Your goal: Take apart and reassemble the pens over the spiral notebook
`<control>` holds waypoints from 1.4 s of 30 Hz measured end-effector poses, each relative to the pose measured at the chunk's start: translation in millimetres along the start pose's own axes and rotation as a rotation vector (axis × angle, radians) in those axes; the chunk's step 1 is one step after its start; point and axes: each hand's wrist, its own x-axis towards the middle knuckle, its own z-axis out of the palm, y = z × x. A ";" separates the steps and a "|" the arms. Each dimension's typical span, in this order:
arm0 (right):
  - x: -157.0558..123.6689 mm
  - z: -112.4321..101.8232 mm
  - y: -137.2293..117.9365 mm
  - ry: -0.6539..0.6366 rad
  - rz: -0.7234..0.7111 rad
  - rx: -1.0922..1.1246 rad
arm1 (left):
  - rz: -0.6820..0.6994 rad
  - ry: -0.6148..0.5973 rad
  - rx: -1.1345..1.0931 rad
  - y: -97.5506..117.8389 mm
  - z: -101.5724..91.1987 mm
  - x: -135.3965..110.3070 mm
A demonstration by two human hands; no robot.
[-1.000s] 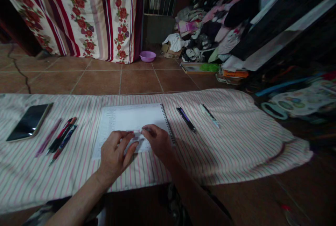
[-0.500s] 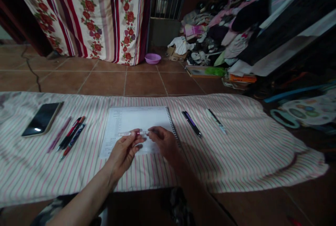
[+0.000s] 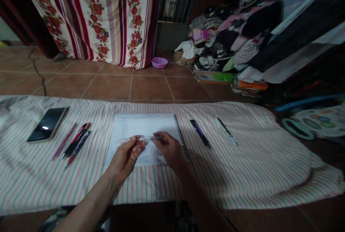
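Observation:
A slim white and pinkish pen lies level between my two hands, above an open spiral notebook. My left hand pinches its middle with thumb and fingertips, and the left end sticks out past the fingers. At the other end, the closed fingers of my right hand grip the pen and partly hide its dark end. The notebook page under my hands is mostly blank, with faint writing or print along its left side. Its wire binding runs down the right edge.
Left of the notebook lie a purple pen, several other pens and a phone. To the right are a black and purple pen and a white and black pen. A striped cloth lies beneath everything.
My view has shifted a little, so everything sits slightly lower and further right. More of the pen's white barrel shows between my hands, and my left fingers have closed in somewhat.

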 end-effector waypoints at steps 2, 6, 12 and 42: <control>0.7 -0.4 0.9 0.019 -0.006 -0.030 | -0.010 0.011 0.003 0.0 2.9 0.9; 1.5 -2.1 7.2 0.039 0.008 -0.012 | -0.024 0.010 0.030 0.4 8.3 1.5; 0.7 -7.8 7.1 0.045 -0.001 -0.022 | -0.023 -0.012 0.027 -2.1 7.0 0.5; -0.2 -12.0 -1.7 0.004 0.018 -0.046 | 0.011 -0.041 -0.011 -5.8 12.1 1.8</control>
